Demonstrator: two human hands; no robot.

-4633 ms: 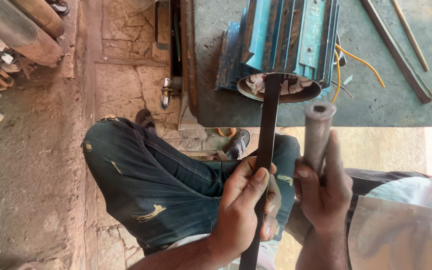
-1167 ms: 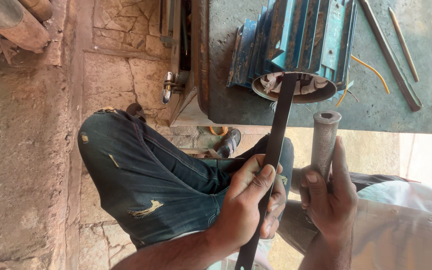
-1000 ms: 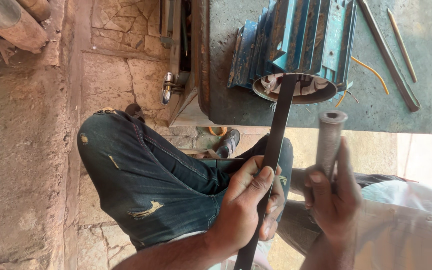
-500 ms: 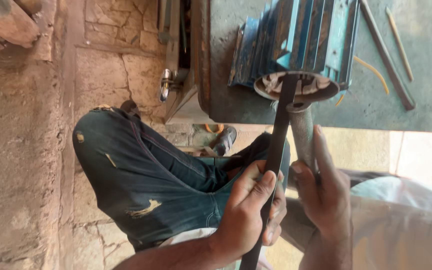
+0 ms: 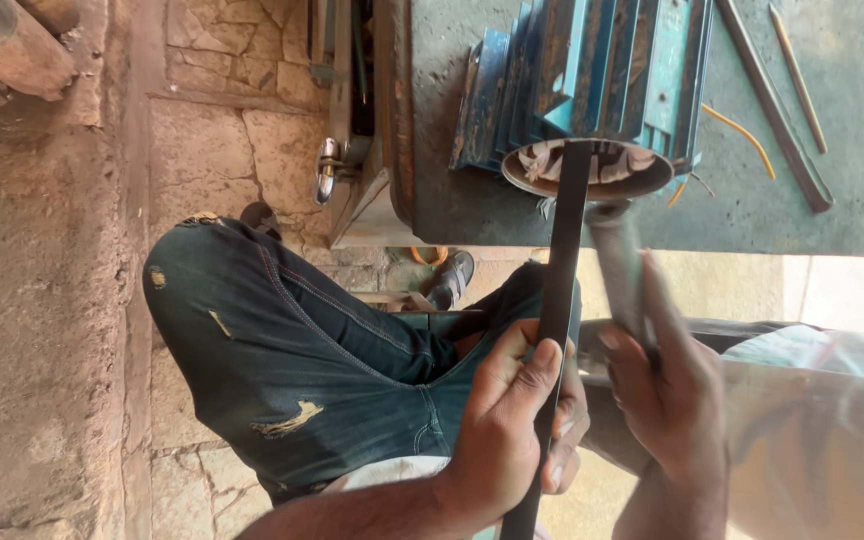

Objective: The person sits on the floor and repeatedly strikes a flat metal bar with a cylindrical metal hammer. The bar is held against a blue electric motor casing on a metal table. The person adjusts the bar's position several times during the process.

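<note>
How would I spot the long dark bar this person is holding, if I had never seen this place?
Start at the blue finned motor body on the green table at the top. A flat black metal bar runs from its round open end down into the left hand. Unlike the short grey cylinder in the right hand beside it, it is thin, flat and far longer.

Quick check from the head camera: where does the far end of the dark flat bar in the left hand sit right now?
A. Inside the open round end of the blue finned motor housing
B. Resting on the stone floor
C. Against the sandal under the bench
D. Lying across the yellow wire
A: the dark flat bar, gripped by the left hand, runs up into the open round end of the blue finned motor housing.
</note>
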